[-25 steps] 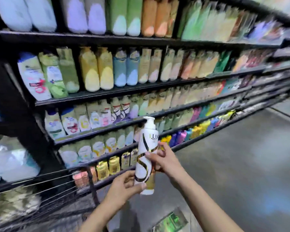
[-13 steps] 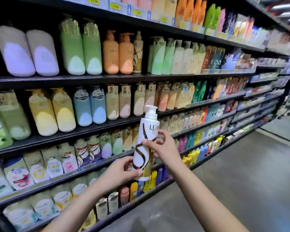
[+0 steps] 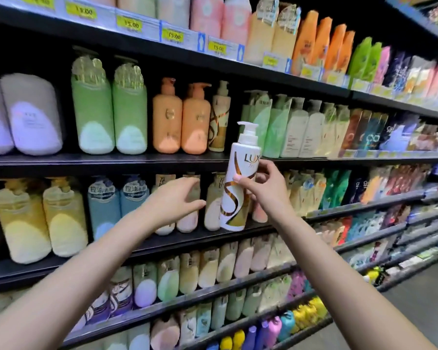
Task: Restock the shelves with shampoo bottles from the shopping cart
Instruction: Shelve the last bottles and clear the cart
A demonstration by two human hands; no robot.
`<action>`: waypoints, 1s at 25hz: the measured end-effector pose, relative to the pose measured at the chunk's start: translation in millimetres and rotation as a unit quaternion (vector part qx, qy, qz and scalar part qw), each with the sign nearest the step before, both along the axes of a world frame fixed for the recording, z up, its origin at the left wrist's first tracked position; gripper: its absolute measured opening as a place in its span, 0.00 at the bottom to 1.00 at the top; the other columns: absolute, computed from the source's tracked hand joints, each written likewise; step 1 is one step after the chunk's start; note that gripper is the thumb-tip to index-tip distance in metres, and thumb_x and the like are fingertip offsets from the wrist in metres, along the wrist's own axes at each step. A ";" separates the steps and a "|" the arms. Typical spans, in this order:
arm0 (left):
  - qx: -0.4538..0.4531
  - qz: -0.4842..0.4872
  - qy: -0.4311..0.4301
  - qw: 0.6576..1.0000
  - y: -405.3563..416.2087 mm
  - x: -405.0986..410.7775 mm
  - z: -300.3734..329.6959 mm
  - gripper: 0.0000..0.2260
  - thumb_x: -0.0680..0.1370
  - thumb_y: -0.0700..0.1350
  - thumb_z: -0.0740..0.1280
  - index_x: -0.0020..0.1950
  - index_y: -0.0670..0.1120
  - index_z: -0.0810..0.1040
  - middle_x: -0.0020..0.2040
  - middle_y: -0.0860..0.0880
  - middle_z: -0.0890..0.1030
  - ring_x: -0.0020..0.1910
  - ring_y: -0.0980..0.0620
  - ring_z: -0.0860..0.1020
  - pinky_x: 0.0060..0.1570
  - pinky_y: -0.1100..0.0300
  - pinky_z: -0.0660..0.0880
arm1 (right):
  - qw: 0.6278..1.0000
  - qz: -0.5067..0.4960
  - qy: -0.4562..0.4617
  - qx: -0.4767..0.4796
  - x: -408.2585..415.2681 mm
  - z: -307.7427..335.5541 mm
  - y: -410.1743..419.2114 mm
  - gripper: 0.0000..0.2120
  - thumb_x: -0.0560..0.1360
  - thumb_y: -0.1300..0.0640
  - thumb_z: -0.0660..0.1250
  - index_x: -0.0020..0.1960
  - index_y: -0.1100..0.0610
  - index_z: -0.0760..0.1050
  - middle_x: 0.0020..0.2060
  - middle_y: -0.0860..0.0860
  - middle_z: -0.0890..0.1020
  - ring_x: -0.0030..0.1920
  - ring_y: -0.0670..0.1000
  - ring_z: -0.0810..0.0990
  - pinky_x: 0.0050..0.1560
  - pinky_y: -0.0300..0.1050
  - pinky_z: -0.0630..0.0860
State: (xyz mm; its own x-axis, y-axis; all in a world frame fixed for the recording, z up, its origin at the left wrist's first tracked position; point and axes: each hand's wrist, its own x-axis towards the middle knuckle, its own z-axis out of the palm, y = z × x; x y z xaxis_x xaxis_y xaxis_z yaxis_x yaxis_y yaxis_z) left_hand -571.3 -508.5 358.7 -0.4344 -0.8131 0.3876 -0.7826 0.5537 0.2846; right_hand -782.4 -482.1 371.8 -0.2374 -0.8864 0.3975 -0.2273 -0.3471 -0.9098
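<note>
Released by the left hand (image 3: 173,202), now spread open, the shampoo bottle (image 3: 239,183) stays pinched in the right hand (image 3: 262,184).

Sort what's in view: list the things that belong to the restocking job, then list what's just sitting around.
Part of the job:
- white Lux pump bottle, held by the right hand
- left hand, open, off the bottle
- matching white-and-gold bottle on the shelf, beside a dark gap

Just sitting there:
- orange pump bottles
- green bottles
- yellow price tags
</note>
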 end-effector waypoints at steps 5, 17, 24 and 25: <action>-0.081 0.073 -0.070 0.992 -64.5 -2.9 11.0 0.29 0.76 0.55 0.64 0.73 0.45 0.63 0.72 0.45 0.67 0.70 0.46 0.65 0.68 0.50 0.65 | 0.999 0.024 0.007 -0.033 -21.8 28.8 -68.5 0.27 0.67 0.57 0.77 0.62 0.54 0.69 0.50 0.53 0.83 0.46 0.49 0.81 0.41 0.39 0.74; -0.149 0.221 -0.170 0.949 -120.5 -21.6 -6.7 0.32 0.65 0.63 0.55 0.60 0.45 0.79 0.58 0.46 0.82 0.57 0.47 0.80 0.54 0.46 0.75 | 0.994 0.056 0.002 -0.096 -26.7 77.3 -190.0 0.24 0.68 0.54 0.75 0.59 0.53 0.69 0.46 0.52 0.83 0.45 0.48 0.83 0.44 0.45 0.80; -0.161 0.229 -0.144 0.949 -122.6 -24.2 -13.1 0.32 0.71 0.65 0.51 0.65 0.47 0.76 0.64 0.48 0.78 0.64 0.48 0.76 0.61 0.48 0.71 | 0.994 0.055 0.037 -0.090 -22.1 70.9 -221.7 0.25 0.69 0.53 0.75 0.62 0.56 0.70 0.53 0.50 0.80 0.54 0.50 0.80 0.55 0.47 0.78; -0.163 0.232 -0.134 0.950 -122.4 -25.1 -13.6 0.33 0.72 0.65 0.50 0.65 0.47 0.76 0.65 0.48 0.77 0.65 0.48 0.75 0.62 0.48 0.69 | 0.994 0.055 0.047 -0.087 -21.4 70.6 -225.4 0.23 0.69 0.52 0.75 0.59 0.56 0.71 0.52 0.49 0.80 0.54 0.50 0.80 0.56 0.47 0.78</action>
